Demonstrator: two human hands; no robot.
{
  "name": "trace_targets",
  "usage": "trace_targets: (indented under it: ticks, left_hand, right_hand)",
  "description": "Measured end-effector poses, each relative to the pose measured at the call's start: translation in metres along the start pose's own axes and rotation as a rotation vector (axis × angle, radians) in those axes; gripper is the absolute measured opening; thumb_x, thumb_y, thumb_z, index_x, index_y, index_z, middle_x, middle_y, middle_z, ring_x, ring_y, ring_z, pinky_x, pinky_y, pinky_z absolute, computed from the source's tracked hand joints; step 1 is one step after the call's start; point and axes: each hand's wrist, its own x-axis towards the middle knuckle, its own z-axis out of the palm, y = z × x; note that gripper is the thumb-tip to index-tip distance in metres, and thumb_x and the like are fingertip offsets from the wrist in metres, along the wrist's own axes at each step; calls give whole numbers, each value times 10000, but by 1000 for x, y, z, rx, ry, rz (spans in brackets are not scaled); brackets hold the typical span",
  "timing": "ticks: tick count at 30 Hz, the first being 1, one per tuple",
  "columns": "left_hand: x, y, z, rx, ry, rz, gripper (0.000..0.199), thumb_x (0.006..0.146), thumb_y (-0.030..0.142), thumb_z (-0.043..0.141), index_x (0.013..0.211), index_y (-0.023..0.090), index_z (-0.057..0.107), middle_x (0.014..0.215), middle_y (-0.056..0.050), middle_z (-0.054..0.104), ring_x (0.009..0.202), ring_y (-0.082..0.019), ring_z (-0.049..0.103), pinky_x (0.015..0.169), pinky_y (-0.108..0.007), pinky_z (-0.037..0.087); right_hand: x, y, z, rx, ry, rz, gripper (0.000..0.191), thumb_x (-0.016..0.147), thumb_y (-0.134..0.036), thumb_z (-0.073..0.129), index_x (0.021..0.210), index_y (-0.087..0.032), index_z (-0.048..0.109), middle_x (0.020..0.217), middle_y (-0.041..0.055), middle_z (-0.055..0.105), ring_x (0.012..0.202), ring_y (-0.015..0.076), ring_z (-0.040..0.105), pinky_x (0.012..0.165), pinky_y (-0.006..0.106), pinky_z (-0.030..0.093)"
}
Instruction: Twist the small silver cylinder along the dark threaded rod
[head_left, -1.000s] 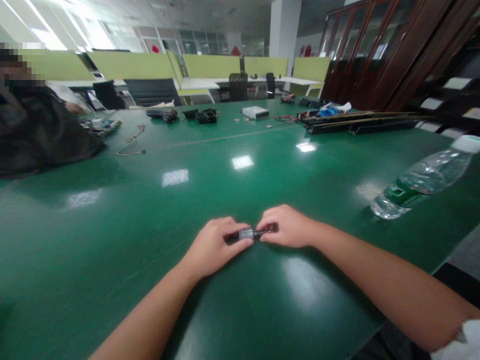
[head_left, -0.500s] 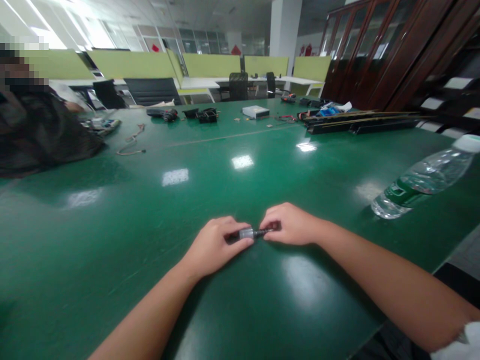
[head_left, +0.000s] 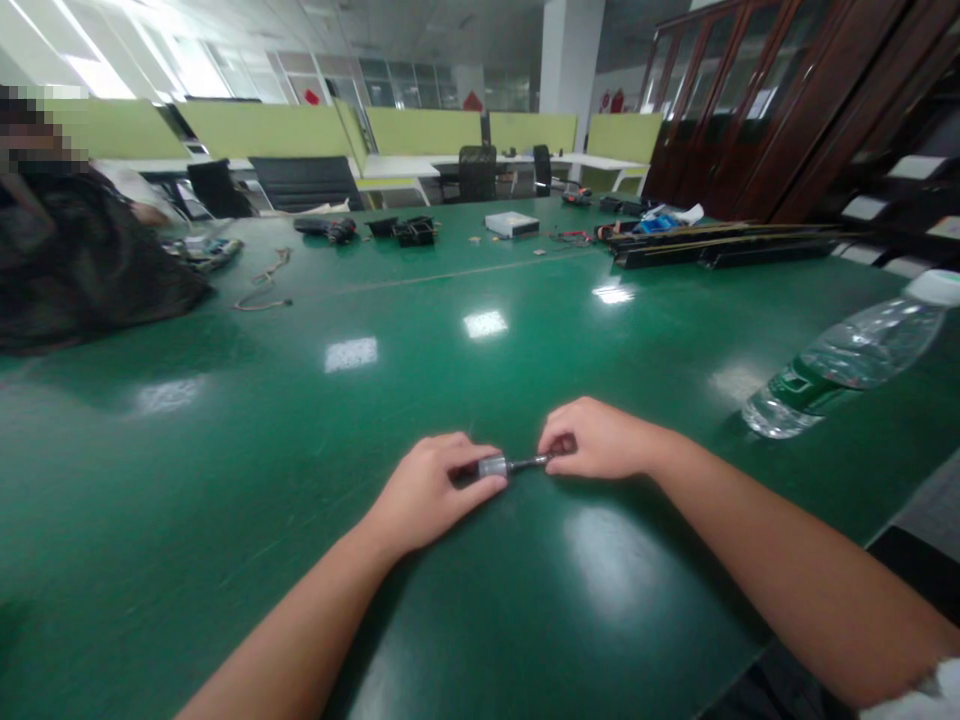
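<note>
On the green table point(head_left: 480, 390), my left hand point(head_left: 431, 490) is closed round a small grey cylinder point(head_left: 493, 467), thumb below and fingers above. A thin dark shaft point(head_left: 525, 464) runs from the cylinder's right end toward my right hand point(head_left: 596, 440). The fingertips of my right hand pinch the shaft's far end, which shows a metallic tip. Both hands rest low over the table near its front. What lies inside the curled fingers of each hand is hidden.
A water bottle point(head_left: 840, 370) appears at the right. Across the table's far side are a white box point(head_left: 511, 224), black parts point(head_left: 415, 231), a cable point(head_left: 262, 282) and long dark rails point(head_left: 667, 250). A person in dark clothing point(head_left: 82, 250) is at the left edge.
My right hand has shifted slightly right and away from my left hand, showing more of the shaft. My left hand and the cylinder have stayed in place.
</note>
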Motion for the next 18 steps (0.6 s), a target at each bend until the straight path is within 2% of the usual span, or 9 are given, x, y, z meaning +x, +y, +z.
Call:
trace_targets:
  ticks: [5,8,12,18]
  left_hand:
    - [-2,-1,-2,-2,-9,-5,281,896,472,653,1081,287,756,868,3,702,763,-154,636,725,-262,451]
    - [-2,-1,-2,-2,-7,1,282,897,474,649,1078,286,758,856,1,699,754,-154,634,717,-261,452]
    - [-1,-1,-2,-8,7,11,292,896,474,647,1074,274,763,855,-10,699,744,-157,633,705,-258,455]
    - [0,1,0,-6,8,34,263,901,438,650,1067,270,764,828,-12,695,725,-155,625,681,-252,447]
  right_hand:
    - [-6,5,-12,25,-41,151,128,758,-231,713,858,-174,771,714,-2,690,641,113,597,595,222,413]
    - [-6,5,-14,45,-48,180,129,749,-235,721,850,-173,771,707,-2,694,636,113,602,591,218,416]
    - [-5,2,-9,89,-59,152,139,752,-230,728,872,-174,770,697,-5,688,623,110,598,578,215,412]
    - [3,-3,7,73,43,5,106,771,-224,741,863,-178,769,765,9,693,679,113,596,628,225,419]
